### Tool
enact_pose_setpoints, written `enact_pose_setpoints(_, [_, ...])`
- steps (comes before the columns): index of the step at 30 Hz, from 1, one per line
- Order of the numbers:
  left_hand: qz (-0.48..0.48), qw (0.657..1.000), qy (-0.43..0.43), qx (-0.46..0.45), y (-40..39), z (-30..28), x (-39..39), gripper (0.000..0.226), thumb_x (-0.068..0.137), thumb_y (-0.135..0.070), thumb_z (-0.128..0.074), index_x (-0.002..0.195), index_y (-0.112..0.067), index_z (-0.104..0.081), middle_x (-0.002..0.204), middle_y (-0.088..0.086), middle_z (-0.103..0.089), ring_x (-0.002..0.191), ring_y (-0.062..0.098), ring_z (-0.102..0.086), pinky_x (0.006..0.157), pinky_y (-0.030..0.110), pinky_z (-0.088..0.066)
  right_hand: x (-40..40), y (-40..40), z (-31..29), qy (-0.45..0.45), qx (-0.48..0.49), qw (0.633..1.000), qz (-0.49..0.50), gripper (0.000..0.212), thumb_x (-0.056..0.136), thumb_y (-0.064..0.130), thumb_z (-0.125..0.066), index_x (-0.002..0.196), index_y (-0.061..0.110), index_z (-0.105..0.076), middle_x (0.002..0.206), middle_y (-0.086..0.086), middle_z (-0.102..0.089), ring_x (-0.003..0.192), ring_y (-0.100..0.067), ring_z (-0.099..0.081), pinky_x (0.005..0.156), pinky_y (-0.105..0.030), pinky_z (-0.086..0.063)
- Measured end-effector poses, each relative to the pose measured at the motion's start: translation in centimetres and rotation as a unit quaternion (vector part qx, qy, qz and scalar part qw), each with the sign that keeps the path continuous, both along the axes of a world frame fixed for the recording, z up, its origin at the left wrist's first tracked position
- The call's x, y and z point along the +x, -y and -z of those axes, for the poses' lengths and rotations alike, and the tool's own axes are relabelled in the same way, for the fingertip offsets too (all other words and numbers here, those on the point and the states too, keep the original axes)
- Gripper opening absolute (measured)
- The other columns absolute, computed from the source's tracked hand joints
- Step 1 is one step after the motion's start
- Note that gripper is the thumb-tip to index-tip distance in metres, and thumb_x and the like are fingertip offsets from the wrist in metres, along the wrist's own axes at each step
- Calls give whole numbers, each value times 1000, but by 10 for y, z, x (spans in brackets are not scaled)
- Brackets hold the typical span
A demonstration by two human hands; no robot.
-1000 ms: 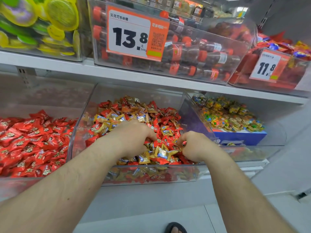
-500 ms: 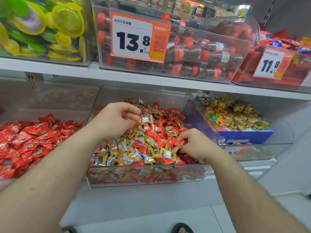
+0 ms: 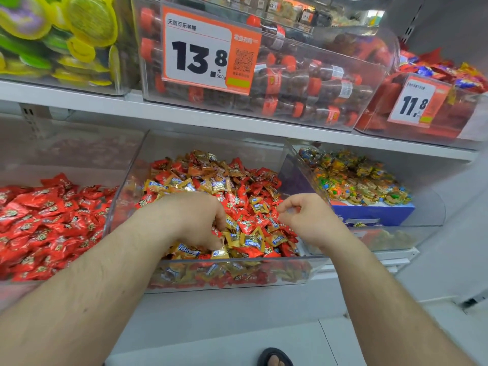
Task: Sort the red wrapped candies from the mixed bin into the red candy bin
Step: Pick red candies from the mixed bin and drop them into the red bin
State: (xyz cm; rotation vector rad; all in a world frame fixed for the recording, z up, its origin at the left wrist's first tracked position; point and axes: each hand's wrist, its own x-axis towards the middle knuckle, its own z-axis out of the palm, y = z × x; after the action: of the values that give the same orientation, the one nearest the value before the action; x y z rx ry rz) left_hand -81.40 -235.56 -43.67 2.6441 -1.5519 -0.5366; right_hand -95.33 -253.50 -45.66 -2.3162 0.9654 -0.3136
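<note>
Left hand point(image 3: 196, 220) fingertips buried in mixed bin point(image 3: 237, 276) candies, grasp unclear; red candy bin point(image 3: 15, 286) cut off at left edge; small label print unreadable

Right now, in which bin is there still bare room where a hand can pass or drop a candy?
The red candy bin has bare floor along its back wall, behind the red pile. The mixed bin is crowded: candies fill it to the front wall, and the left hand and right hand are over it.
</note>
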Motion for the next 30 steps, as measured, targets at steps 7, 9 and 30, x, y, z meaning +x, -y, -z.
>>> enact_pose_setpoints(7, [-16, 998, -13, -58, -12, 12, 16, 29, 77, -43, -79, 93, -35, -56, 89, -16, -42, 87, 13, -52, 70, 28, -43, 21, -17, 3, -140, -36, 984, -100, 52, 88, 21, -61, 138, 36, -53, 140, 4, -56, 91, -13, -63, 78, -21, -47])
enact_pose_setpoints(9, [-27, 993, -40, -107, -19, 11, 21, 26, 79, -48, -75, 88, -31, -57, 86, -11, -49, 79, 12, -54, 66, 27, -44, 27, -21, 6, -179, -40, 975, -126, 58, 88, 15, -57, 141, 36, -50, 146, 5, -50, 107, -16, -59, 85, -20, -47])
enact_pose_setpoints(30, [-199, 894, -212, -342, 33, 10, -4, 22, 88, -42, -64, 76, -24, -62, 88, -11, -61, 76, 9, -56, 66, 25, -40, 1, 2, 4, 131, 110, 984, 57, 40, 93, 39, -62, 63, 14, -52, 55, 4, -50, 51, -14, -43, 55, -28, -32])
